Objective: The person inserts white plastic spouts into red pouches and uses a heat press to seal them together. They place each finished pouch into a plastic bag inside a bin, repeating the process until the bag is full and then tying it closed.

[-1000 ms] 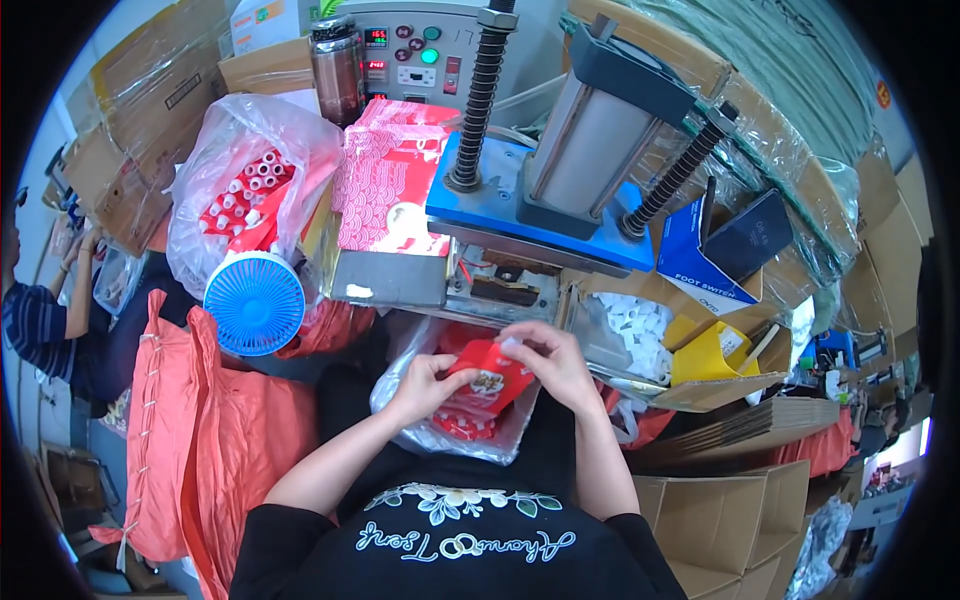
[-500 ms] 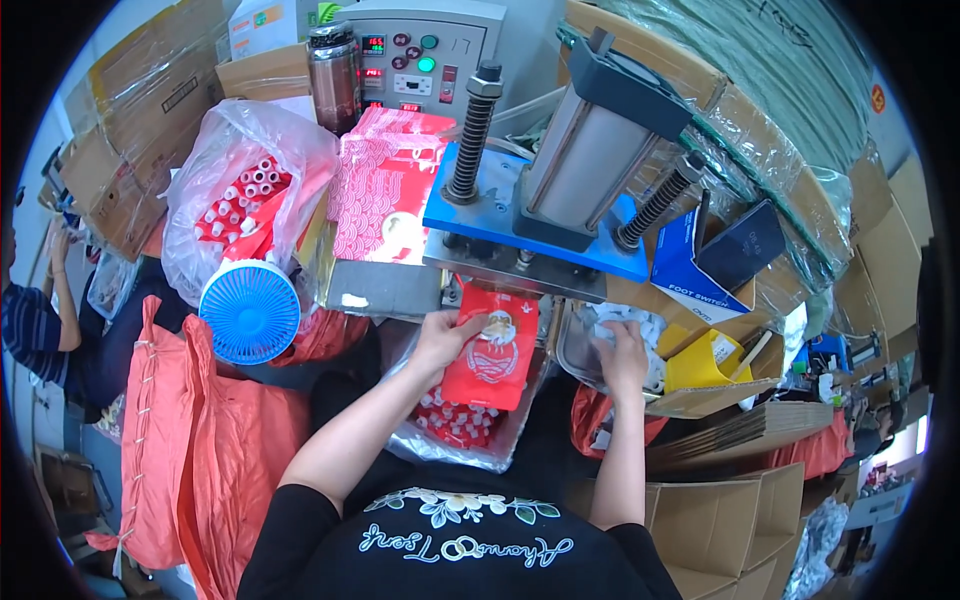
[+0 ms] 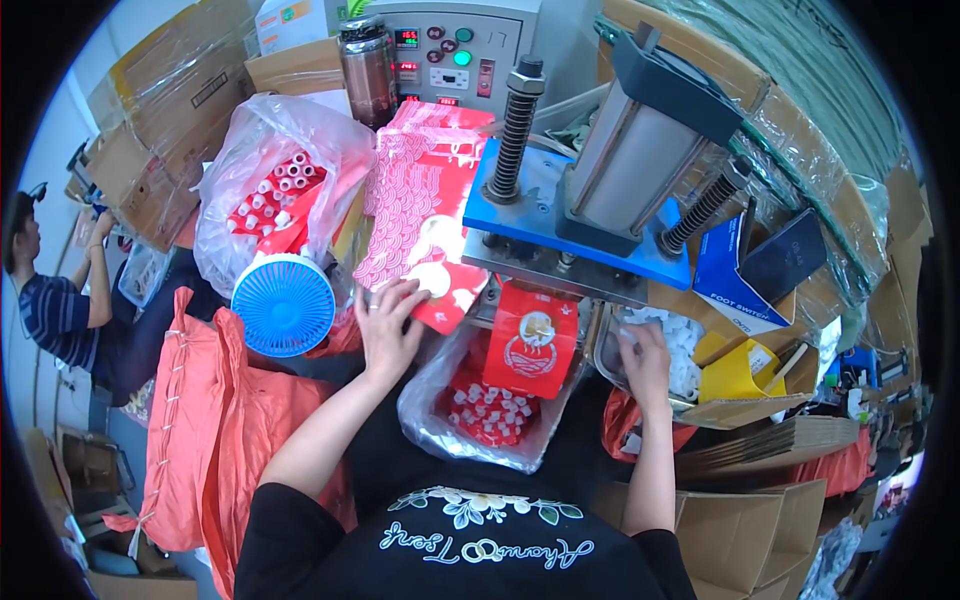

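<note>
My left hand (image 3: 388, 325), fingers spread, rests on the near edge of a stack of red printed pouches (image 3: 405, 215); the front pouch lies askew under its fingertips. My right hand (image 3: 645, 365) reaches into a clear tray of small white plastic pieces (image 3: 682, 350). Its fingers are bent together among them; whatever they hold is too small to make out. Between my hands, a red pouch (image 3: 530, 345) hangs from beneath the press (image 3: 575, 235), untouched by either hand. Under it sits a plastic-lined box (image 3: 425, 410) of red pouches with white spouts (image 3: 490, 412).
A blue fan (image 3: 283, 305) stands before a clear bag of spouted pouches (image 3: 285, 200). Behind are a control box (image 3: 470, 60) and a metal flask (image 3: 368, 75). Red sacks (image 3: 215, 430) lie left, cartons (image 3: 750, 535) right. Another person (image 3: 60, 300) sits far left.
My left hand has let go of the red pouch, now hanging under the press, and moved left to the stack. My right hand's fingers have drawn together in the tray. The view has shifted.
</note>
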{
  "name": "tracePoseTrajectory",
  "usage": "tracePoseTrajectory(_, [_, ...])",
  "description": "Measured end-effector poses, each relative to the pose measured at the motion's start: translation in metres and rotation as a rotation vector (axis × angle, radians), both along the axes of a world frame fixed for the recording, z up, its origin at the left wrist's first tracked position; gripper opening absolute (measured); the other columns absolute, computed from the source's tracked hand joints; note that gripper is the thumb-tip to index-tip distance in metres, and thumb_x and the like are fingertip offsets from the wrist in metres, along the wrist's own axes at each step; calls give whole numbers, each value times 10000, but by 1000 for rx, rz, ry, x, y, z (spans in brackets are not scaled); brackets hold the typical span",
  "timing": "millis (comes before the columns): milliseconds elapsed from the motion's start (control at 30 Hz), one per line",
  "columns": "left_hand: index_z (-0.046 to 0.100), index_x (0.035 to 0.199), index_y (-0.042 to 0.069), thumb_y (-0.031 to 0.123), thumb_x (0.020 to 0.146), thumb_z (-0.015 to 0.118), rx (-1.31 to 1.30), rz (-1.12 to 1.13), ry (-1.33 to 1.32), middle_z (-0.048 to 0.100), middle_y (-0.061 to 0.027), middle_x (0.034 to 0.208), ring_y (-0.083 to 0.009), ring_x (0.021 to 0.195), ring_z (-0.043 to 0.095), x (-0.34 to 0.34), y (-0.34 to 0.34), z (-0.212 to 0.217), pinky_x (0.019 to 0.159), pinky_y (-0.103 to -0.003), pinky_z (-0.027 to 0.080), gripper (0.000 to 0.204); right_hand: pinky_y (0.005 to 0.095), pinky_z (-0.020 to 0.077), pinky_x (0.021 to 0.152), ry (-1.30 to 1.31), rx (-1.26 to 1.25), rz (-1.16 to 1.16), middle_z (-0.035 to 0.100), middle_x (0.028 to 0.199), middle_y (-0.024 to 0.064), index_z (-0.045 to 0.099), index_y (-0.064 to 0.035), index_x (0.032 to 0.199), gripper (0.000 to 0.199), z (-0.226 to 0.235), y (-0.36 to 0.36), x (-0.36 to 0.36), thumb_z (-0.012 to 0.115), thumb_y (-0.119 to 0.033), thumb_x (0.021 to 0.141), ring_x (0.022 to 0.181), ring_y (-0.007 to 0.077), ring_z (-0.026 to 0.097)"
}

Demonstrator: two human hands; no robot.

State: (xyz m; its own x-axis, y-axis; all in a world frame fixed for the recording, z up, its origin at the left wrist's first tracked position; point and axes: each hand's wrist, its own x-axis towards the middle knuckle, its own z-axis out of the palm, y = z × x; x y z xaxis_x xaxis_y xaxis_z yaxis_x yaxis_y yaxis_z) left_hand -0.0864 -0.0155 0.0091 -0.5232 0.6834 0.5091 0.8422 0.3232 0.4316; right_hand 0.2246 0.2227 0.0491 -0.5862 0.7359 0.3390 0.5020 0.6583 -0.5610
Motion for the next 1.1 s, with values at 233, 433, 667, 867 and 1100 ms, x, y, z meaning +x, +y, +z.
tracePoseTrajectory(233, [692, 1080, -14, 120, 944, 634, 281, -291, -814, 710, -60, 1001, -128, 938, 627, 45, 0, 49, 877, -291, 471, 199, 193, 340, 520, 522, -534, -225, 560, 681, -48, 669, -52, 920, 228, -3, 15, 5, 592, -255, 989, 632, 38, 531])
tracePoseTrajectory(433, [709, 1040, -30, 214, 924, 685, 219, -408, -1136, 726, -72, 910, -95, 828, 645, 78, 4, 24, 755, -261, 505, 271, 219, 471, 600, 525, -760, 27, 664, 941, 32, 649, -70, 1025, 142, -13, 7, 9, 620, -196, 967, 754, 71, 581])
tracePoseTrajectory(667, [708, 1035, -12, 258, 915, 709, 191, -290, -1690, 731, -97, 964, -105, 857, 675, 98, 11, 17, 801, -269, 531, 295, 169, 347, 506, 479, -686, -186, 645, 763, 4, 629, -72, 1055, 184, -13, 10, 16, 606, -239, 981, 563, 23, 470])
tracePoseTrajectory(867, [704, 1048, -9, 239, 922, 700, 186, -296, -1674, 729, -98, 974, -117, 860, 679, 94, 6, 7, 786, -267, 535, 279, 194, 456, 583, 848, -1106, -9, 638, 853, 18, 622, -62, 1000, 107, -15, 15, 17, 639, -158, 955, 675, 72, 559])
tracePoseTrajectory(1100, [697, 1064, -14, 242, 926, 695, 209, -223, -1544, 728, -100, 971, -132, 864, 683, 89, 6, -5, 771, -270, 535, 292, 298, 511, 717, 199, -91, -95, 644, 997, 71, 642, -30, 1095, 192, -9, -7, 1, 651, -82, 910, 879, 163, 615])
